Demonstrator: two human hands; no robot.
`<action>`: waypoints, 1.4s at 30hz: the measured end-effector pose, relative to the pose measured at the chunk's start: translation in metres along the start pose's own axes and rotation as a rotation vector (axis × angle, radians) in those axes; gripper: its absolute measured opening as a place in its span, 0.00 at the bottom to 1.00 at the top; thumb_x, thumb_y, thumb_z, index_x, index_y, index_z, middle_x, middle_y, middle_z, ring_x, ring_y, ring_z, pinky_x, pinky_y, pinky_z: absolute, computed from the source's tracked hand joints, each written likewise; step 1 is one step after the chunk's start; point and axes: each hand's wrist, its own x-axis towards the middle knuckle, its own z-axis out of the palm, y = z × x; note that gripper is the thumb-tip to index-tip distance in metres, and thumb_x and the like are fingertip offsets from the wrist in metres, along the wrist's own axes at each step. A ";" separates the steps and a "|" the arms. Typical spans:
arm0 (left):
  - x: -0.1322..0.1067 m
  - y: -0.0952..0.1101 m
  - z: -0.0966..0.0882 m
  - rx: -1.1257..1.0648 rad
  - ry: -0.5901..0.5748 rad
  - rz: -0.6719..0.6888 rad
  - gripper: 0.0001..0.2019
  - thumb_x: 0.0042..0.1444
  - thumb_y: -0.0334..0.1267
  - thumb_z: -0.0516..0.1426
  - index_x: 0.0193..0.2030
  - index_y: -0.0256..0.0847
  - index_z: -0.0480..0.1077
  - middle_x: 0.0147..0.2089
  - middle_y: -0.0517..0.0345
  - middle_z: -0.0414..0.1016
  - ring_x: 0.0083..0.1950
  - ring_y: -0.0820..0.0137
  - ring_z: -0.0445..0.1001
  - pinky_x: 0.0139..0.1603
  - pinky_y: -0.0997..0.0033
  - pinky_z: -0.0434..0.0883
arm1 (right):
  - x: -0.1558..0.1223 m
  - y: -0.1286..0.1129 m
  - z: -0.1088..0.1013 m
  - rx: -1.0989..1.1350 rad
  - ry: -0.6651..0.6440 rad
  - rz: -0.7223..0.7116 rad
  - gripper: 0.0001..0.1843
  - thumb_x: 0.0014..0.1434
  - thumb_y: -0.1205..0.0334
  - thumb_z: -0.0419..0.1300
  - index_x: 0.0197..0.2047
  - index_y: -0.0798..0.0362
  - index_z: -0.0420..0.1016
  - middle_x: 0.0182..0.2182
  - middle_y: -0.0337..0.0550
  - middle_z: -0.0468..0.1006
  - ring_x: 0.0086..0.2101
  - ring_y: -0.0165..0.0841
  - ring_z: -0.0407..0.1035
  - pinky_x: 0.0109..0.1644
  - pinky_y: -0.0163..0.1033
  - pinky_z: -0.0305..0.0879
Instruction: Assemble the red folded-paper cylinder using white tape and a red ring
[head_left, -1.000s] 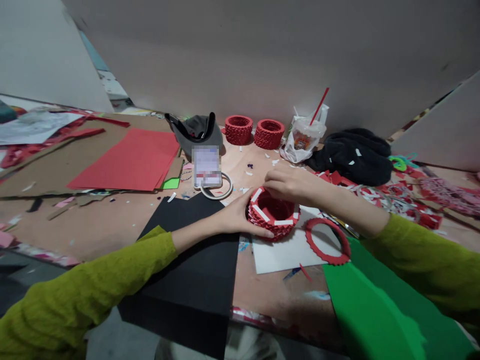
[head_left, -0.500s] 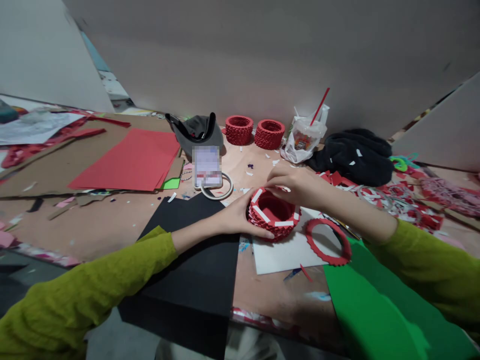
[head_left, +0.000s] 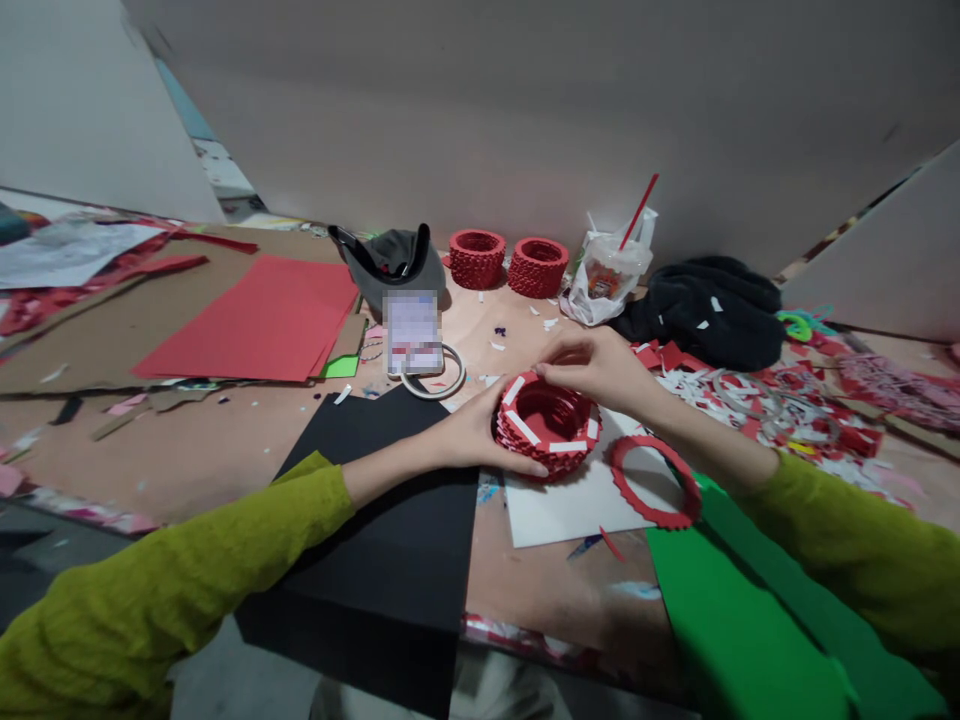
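My left hand (head_left: 480, 432) is wrapped round the near left side of a stack of red scalloped rings (head_left: 577, 465), its thumb along the front. Short white strips (head_left: 525, 425) lie along the top rim of this stack. At the far rim, my right hand (head_left: 589, 365) is closed in a pinch, fingertips touching the rim; whatever it pinches is too small to make out. A single loose red ring (head_left: 621, 478) lies flat to the right of the stack, partly over a white sheet (head_left: 555, 520).
A black sheet (head_left: 375, 560) lies left, a green sheet (head_left: 720, 600) right. Behind stand two red ring stacks (head_left: 477, 262), a bagged drink cup (head_left: 611, 270), a grey cap (head_left: 401, 265) and a phone (head_left: 412, 335). White and red paper scraps (head_left: 712, 395) pile up at right.
My right hand has lowered slightly, its fingers moving down from above the far rim to a pinch at it. My left hand and the stack have stayed put.
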 end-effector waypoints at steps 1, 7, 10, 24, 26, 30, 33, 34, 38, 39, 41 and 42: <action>0.000 0.000 0.000 0.000 0.000 0.000 0.49 0.37 0.46 0.71 0.65 0.40 0.55 0.63 0.45 0.65 0.64 0.54 0.65 0.65 0.54 0.61 | 0.001 0.002 -0.001 0.058 -0.014 0.053 0.08 0.50 0.60 0.65 0.29 0.57 0.80 0.29 0.45 0.82 0.31 0.35 0.74 0.37 0.38 0.71; 0.000 0.000 0.000 0.013 0.008 -0.004 0.48 0.36 0.47 0.71 0.64 0.39 0.57 0.63 0.44 0.65 0.64 0.54 0.65 0.66 0.54 0.61 | 0.001 0.014 -0.007 0.243 -0.032 0.217 0.15 0.48 0.53 0.69 0.35 0.55 0.83 0.33 0.46 0.83 0.33 0.34 0.75 0.38 0.37 0.70; 0.000 -0.001 0.000 0.009 0.006 -0.003 0.50 0.36 0.47 0.71 0.65 0.40 0.55 0.64 0.44 0.64 0.64 0.53 0.64 0.65 0.52 0.61 | 0.001 0.016 -0.005 0.200 -0.037 0.200 0.12 0.46 0.56 0.70 0.32 0.56 0.82 0.31 0.45 0.83 0.31 0.33 0.74 0.36 0.36 0.69; 0.000 0.001 0.000 0.016 -0.005 -0.012 0.49 0.37 0.47 0.71 0.66 0.40 0.55 0.64 0.43 0.64 0.64 0.51 0.64 0.65 0.52 0.61 | 0.008 0.006 -0.009 -0.250 -0.121 -0.282 0.08 0.58 0.61 0.61 0.33 0.54 0.82 0.34 0.49 0.82 0.36 0.37 0.74 0.42 0.41 0.68; 0.000 0.001 0.000 0.019 -0.005 -0.014 0.49 0.37 0.47 0.71 0.65 0.39 0.56 0.64 0.43 0.65 0.64 0.52 0.65 0.65 0.53 0.61 | 0.009 0.007 -0.013 -0.358 -0.175 -0.387 0.09 0.61 0.64 0.59 0.35 0.55 0.82 0.34 0.50 0.82 0.35 0.37 0.74 0.42 0.42 0.68; 0.000 0.000 0.000 0.009 0.001 -0.018 0.50 0.36 0.47 0.71 0.65 0.39 0.55 0.64 0.43 0.65 0.64 0.53 0.65 0.65 0.54 0.62 | 0.010 0.012 -0.015 -0.523 -0.252 -0.516 0.13 0.64 0.64 0.54 0.40 0.55 0.81 0.36 0.51 0.81 0.35 0.36 0.73 0.41 0.40 0.67; 0.000 0.000 0.000 0.012 0.007 -0.036 0.50 0.36 0.48 0.71 0.65 0.40 0.55 0.63 0.43 0.65 0.62 0.53 0.66 0.64 0.53 0.62 | 0.009 0.014 -0.013 -0.599 -0.267 -0.549 0.15 0.65 0.65 0.52 0.42 0.55 0.80 0.38 0.53 0.80 0.36 0.36 0.73 0.40 0.39 0.66; 0.000 0.000 0.000 0.017 0.008 -0.039 0.50 0.36 0.48 0.71 0.65 0.39 0.55 0.63 0.43 0.65 0.62 0.53 0.66 0.64 0.53 0.62 | 0.009 0.014 -0.013 -0.600 -0.262 -0.555 0.15 0.65 0.65 0.52 0.42 0.56 0.80 0.38 0.53 0.80 0.36 0.36 0.73 0.40 0.39 0.66; 0.000 0.000 0.000 0.017 0.001 -0.013 0.51 0.36 0.47 0.71 0.66 0.39 0.54 0.65 0.42 0.63 0.64 0.53 0.64 0.65 0.53 0.61 | 0.009 0.011 -0.015 -0.484 -0.211 -0.521 0.13 0.63 0.64 0.55 0.38 0.58 0.81 0.35 0.52 0.80 0.34 0.35 0.73 0.39 0.39 0.67; 0.000 0.001 0.000 0.011 -0.003 -0.007 0.51 0.37 0.47 0.71 0.66 0.39 0.54 0.65 0.42 0.63 0.65 0.53 0.64 0.66 0.53 0.60 | 0.009 0.009 -0.015 -0.444 -0.205 -0.491 0.12 0.63 0.63 0.56 0.37 0.58 0.81 0.34 0.51 0.80 0.33 0.35 0.73 0.39 0.39 0.67; 0.000 0.001 0.000 0.004 -0.009 -0.009 0.50 0.37 0.47 0.71 0.66 0.39 0.54 0.65 0.42 0.63 0.65 0.52 0.64 0.66 0.53 0.60 | 0.009 0.005 -0.015 -0.401 -0.207 -0.432 0.12 0.62 0.62 0.57 0.37 0.57 0.81 0.33 0.50 0.81 0.33 0.35 0.73 0.39 0.38 0.67; 0.000 0.002 0.000 0.005 -0.012 -0.017 0.49 0.37 0.47 0.71 0.66 0.39 0.54 0.65 0.42 0.63 0.65 0.52 0.64 0.66 0.52 0.60 | 0.009 0.003 -0.015 -0.401 -0.210 -0.414 0.12 0.62 0.61 0.57 0.36 0.56 0.81 0.33 0.49 0.81 0.33 0.35 0.73 0.39 0.39 0.67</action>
